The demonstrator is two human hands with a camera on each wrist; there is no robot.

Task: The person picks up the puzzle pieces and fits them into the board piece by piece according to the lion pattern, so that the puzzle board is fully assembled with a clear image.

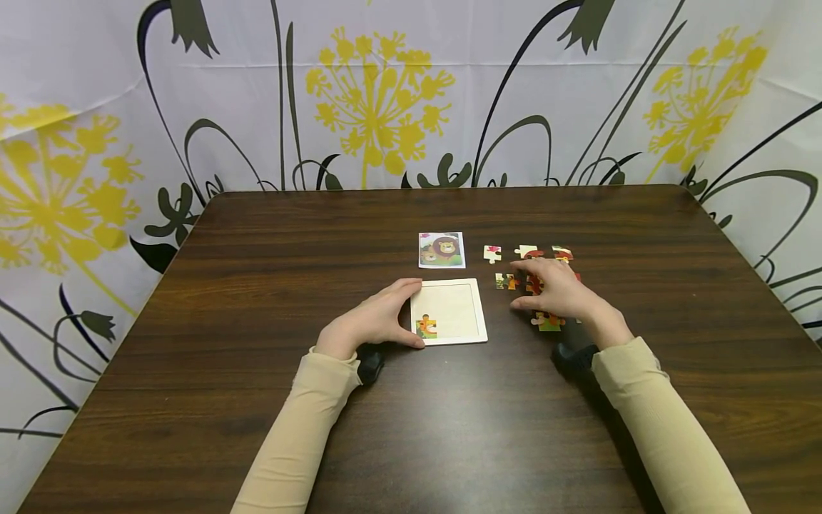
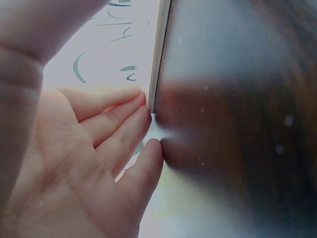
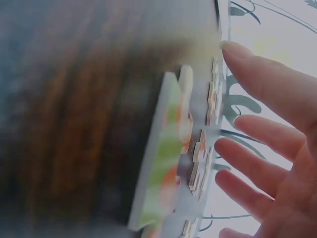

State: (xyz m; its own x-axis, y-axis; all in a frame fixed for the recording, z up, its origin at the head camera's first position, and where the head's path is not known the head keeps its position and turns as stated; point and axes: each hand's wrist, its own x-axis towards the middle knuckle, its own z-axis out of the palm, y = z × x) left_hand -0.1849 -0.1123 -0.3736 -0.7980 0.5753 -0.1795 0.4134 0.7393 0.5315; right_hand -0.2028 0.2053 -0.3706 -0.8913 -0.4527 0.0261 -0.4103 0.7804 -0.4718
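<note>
A white square puzzle tray [image 1: 481,314] lies on the table, with one jigsaw piece [image 1: 427,326], orange and green, in its lower left corner. My left hand [image 1: 372,316] holds the tray at its left side, thumb by the near corner and fingers by the far one. In the left wrist view several fingers lie nearly straight along the tray's edge [image 2: 159,54]. Over a group of loose puzzle pieces [image 1: 549,323] hovers my right hand [image 1: 559,289], thumb and fingers spread. The right wrist view shows nothing between its fingers; the hand hides some pieces.
A picture card of lions [image 1: 442,250] lies beyond the tray. Loose pieces also lie right of the card, including a pink and white one [image 1: 492,253] and an orange one [image 1: 505,281]. A floral cloth [image 1: 379,100] hangs behind the dark wooden table [image 1: 424,442].
</note>
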